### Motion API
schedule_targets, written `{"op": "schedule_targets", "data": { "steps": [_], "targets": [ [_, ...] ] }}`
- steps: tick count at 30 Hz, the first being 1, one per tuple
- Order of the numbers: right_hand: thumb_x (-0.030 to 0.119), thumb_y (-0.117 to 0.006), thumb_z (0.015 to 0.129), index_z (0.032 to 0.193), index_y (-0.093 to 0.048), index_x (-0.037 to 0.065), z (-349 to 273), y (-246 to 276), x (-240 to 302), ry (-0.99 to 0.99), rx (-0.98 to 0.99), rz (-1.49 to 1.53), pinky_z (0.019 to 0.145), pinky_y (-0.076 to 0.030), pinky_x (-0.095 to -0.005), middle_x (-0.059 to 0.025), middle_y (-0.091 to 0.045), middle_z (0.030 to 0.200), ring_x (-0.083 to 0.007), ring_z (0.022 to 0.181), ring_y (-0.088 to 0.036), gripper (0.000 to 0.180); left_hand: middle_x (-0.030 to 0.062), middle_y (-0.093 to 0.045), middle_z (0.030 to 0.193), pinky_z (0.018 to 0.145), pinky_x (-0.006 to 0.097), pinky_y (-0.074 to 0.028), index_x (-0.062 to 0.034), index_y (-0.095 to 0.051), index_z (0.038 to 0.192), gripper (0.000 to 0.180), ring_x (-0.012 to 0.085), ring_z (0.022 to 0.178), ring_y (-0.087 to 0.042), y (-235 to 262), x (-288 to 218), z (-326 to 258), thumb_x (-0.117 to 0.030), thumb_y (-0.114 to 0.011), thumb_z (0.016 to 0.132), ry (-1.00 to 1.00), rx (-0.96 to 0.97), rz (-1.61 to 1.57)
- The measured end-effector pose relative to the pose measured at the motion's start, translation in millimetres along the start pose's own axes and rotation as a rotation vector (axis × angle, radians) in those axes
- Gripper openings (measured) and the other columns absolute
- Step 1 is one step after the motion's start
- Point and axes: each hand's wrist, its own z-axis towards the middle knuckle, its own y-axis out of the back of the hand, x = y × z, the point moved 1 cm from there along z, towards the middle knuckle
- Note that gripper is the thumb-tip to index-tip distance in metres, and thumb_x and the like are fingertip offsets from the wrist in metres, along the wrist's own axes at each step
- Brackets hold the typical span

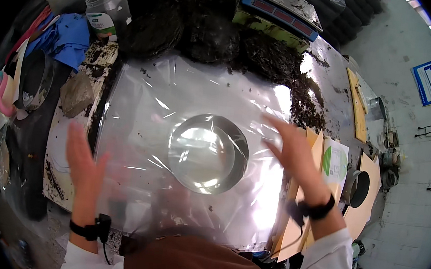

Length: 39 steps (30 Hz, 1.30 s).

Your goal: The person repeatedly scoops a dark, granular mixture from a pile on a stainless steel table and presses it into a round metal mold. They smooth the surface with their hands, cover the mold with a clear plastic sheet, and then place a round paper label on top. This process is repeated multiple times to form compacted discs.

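A round metal ring (241, 150) with a low wall sits at the middle of the table, on or beneath a clear, wrinkled plastic sheet (140, 106); I cannot tell which. Over the sheet's left edge, my left hand (84, 158) is raised with its fingers stretched out and nothing in it. On the other side, my right hand (294, 150) hovers above the sheet's right edge, fingers apart, also holding nothing. Neither hand touches the ring. Both wrists wear black bands.
Dark, round pressed cakes (212, 38) and loose dark leaves (307, 102) line the table's back, beside a blue scale (279, 13). At left are a clear plastic jar (108, 10), a blue cloth (64, 39) and a stone-like block (76, 94). Cardboard (367, 201) lies at right.
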Motion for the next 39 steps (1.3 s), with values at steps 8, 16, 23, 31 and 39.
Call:
{"op": "schedule_targets", "data": {
  "steps": [8, 16, 23, 31, 39],
  "targets": [
    [0.056, -0.071, 0.075, 0.152, -0.021, 0.02, 211.9, -41.4, -139.0, -0.324, 0.031, -0.416, 0.112, -0.034, -0.0425, -0.0208, -0.02, 0.156, -0.0408, 0.14, -0.027, 0.099, 0.0196, -0.039, 0.146, 0.107, 0.042, -0.035, 0.0003, -0.041, 0.138, 0.057, 0.0363, 0.131, -0.041, -45.1, 115.4, -44.3, -0.01, -0.063, 0.087, 0.265, 0.287, 0.239],
    [0.043, -0.064, 0.083, 0.147, -0.036, 0.019, 213.5, -49.5, -170.5, -0.274, -0.015, -0.252, 0.099, -0.045, -0.0393, -0.0141, -0.038, 0.149, -0.0344, 0.12, -0.054, 0.074, 0.0201, -0.052, 0.135, 0.098, 0.041, -0.043, -0.0018, -0.045, 0.137, 0.055, 0.0356, 0.118, -0.053, -43.4, 122.2, -52.3, -0.008, -0.062, 0.085, 0.061, 0.255, 0.366],
    [0.011, -0.068, 0.08, 0.143, -0.04, 0.018, 209.0, -64.9, -156.7, -0.244, -0.37, -0.321, 0.106, -0.04, -0.0419, -0.0178, -0.042, 0.144, -0.0362, 0.129, -0.044, 0.07, 0.0197, -0.065, 0.104, 0.081, 0.043, -0.048, 0.0031, -0.056, 0.116, 0.036, 0.0355, 0.093, -0.062, -28.6, 136.2, -33.1, -0.005, -0.061, 0.081, -0.163, 0.194, 0.29],
    [-0.008, -0.069, 0.07, 0.142, -0.043, 0.024, 117.0, 15.9, -96.9, -0.02, -0.606, -0.301, 0.11, -0.036, -0.041, -0.0111, -0.036, 0.15, -0.033, 0.137, -0.035, 0.083, 0.0175, -0.059, 0.08, 0.061, 0.043, -0.046, -0.0006, -0.057, 0.093, 0.01, 0.0373, 0.071, -0.059, 41.1, 146.5, 14.0, -0.01, -0.055, 0.094, 0.179, -0.311, 0.024],
    [-0.019, -0.06, 0.063, 0.138, -0.049, 0.017, -17.0, 74.0, -23.0, 0.185, -0.77, -0.193, 0.108, -0.04, -0.0397, -0.0117, -0.041, 0.147, -0.0337, 0.131, -0.043, 0.084, 0.0087, -0.069, 0.096, 0.059, 0.037, -0.049, -0.0048, -0.06, 0.094, 0.012, 0.0273, 0.068, -0.063, 72.3, -69.4, 79.4, -0.003, -0.065, 0.084, -0.541, -0.629, -0.384]
  ]
}}
